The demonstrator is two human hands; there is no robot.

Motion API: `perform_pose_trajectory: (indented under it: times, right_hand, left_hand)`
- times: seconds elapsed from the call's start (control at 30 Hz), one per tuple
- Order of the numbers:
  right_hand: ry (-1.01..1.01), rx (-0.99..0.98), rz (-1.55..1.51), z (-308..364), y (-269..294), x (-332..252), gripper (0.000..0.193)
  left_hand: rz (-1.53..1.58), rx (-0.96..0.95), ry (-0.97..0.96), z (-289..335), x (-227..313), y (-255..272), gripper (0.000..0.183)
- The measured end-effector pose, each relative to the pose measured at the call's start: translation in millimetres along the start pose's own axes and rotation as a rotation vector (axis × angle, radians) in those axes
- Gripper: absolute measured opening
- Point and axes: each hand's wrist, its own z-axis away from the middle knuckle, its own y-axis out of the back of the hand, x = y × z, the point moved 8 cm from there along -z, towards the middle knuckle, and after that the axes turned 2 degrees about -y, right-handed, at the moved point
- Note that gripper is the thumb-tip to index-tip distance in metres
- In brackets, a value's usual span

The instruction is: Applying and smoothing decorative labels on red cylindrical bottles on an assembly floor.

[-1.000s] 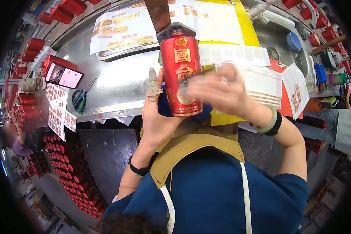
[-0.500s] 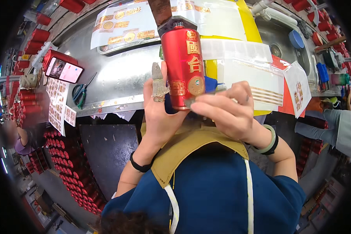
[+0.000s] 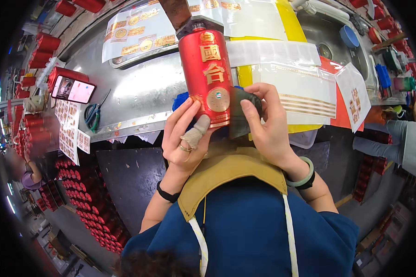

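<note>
A red bottle [image 3: 204, 76] with gold raised characters and a round gold emblem lies with its neck against a dark metal bracket [image 3: 196, 23]. My left hand [image 3: 185, 141] grips the bottle's lower left side, fingertips on the red surface; one finger wears a pale, wrapped cover. Beside the bottle's lower right, my right hand [image 3: 268, 117] is closed on a dark grey, soft-looking pad [image 3: 241, 113], which touches or nearly touches the bottle's side. Part of a blue cloth [image 3: 180, 100] shows behind the bottle. My right fingertips are partly hidden by the pad.
Sheets of gold stickers [image 3: 145, 30] lie on a tray at the back. Scissors [image 3: 93, 115] and a phone [image 3: 73, 88] propped on a red bottle are at left. Striped film sheets [image 3: 305, 99] lie at right, before a sink [image 3: 328, 44]. Rows of red bottles [image 3: 90, 203] stand below left.
My right hand has left the round emblem, where it held a small flat piece, and now holds the dark pad. My left hand has shifted its grip to the bottle's lower left.
</note>
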Motion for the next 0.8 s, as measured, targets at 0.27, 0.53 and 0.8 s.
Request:
perform_pose_trajectory:
  times: [0.27,0.53,0.8]
  right_hand:
    - [-0.067,0.08,0.181,2.4,17.4,19.7,0.024]
    - [-0.025,0.049,-0.095,-4.7,19.8,14.4,0.026]
    - [-0.048,0.068,-0.264,-4.3,23.3,15.8,0.025]
  left_hand:
    - [0.125,0.133,0.245,23.4,-22.1,-3.0,0.035]
    - [-0.181,-0.135,-0.059,-2.2,17.7,-18.5,0.031]
    - [-0.063,-0.1,-0.018,6.9,3.6,-15.5,0.026]
